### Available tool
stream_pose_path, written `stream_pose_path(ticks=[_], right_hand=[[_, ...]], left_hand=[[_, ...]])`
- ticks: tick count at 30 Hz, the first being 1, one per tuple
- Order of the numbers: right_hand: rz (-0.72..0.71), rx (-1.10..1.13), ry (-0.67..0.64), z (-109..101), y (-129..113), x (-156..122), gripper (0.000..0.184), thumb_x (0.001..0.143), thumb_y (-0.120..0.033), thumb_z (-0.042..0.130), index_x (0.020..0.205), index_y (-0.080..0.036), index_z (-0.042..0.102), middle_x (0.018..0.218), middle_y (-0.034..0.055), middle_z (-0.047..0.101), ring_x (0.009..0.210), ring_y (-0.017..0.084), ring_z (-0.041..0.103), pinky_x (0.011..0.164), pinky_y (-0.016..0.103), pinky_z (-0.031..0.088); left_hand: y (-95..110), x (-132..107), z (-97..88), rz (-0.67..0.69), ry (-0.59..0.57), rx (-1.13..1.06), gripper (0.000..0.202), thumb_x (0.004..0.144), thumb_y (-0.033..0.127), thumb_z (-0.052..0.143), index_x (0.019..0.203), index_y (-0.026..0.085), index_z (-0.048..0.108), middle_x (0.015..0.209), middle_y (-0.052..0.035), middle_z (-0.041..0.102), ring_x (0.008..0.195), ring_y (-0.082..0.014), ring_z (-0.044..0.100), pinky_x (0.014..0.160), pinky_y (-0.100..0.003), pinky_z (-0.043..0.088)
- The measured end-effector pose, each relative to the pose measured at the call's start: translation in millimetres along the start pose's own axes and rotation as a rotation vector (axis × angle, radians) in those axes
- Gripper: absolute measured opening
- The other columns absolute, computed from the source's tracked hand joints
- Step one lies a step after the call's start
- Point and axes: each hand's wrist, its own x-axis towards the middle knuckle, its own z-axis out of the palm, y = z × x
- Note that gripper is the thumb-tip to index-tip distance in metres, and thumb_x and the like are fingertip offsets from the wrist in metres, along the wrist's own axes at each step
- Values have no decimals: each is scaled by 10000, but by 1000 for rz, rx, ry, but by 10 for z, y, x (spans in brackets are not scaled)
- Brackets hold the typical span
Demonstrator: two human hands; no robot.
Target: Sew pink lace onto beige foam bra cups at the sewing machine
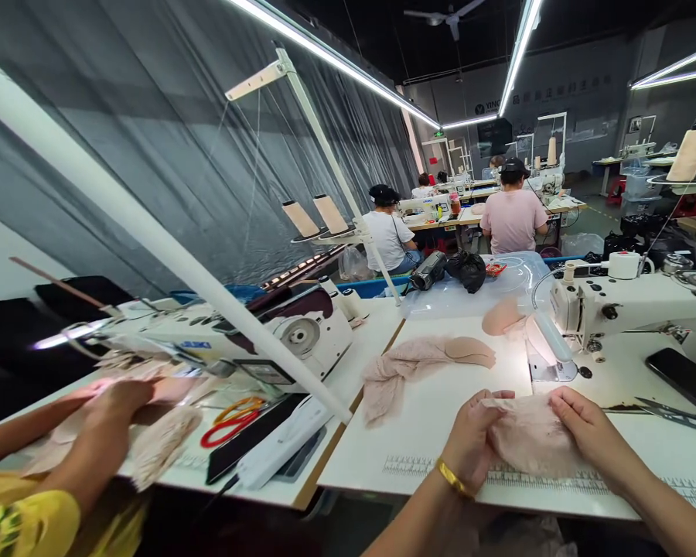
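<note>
Between my two hands a pale pink piece of fabric is held up over the front edge of the white table. My left hand, with a gold bracelet at the wrist, pinches its left side. On the right side, my right hand grips the upper edge with thumb and fingers. Just beyond the cloth stands the lit needle area of a white sewing machine. A longer lace fabric piece lies to the left, and a beige cup-shaped piece rests behind.
A phone and thread snips lie at right. A printed ruler runs along the table edge. At left, a co-worker's hands handle fabric at another machine, near red-and-orange-handled scissors. A white pole slants between.
</note>
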Motion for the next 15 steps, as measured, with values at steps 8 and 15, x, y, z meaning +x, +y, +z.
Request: stream_pose_path(ticks=[8, 15], right_hand=[[-33, -40, 0, -51, 48, 51, 520, 966, -729, 444, 909, -251, 640, 676, -21, 600, 662, 202, 574, 686, 314, 469], [-27, -75, -15, -44, 69, 251, 458, 997, -647, 434, 768, -269, 550, 549, -58, 486, 558, 202, 516, 598, 324, 393]], left_hand=[[-34, -11, -194, 21, -67, 330, 605, 677, 642, 860, 760, 203, 453, 697, 53, 524, 634, -106, 481, 603, -226, 384], [644, 794, -215, 593, -94, 1508, 262, 973, 239, 579, 1229, 186, 595, 1288, -106, 668, 1201, -251, 606, 1058, -418, 482]])
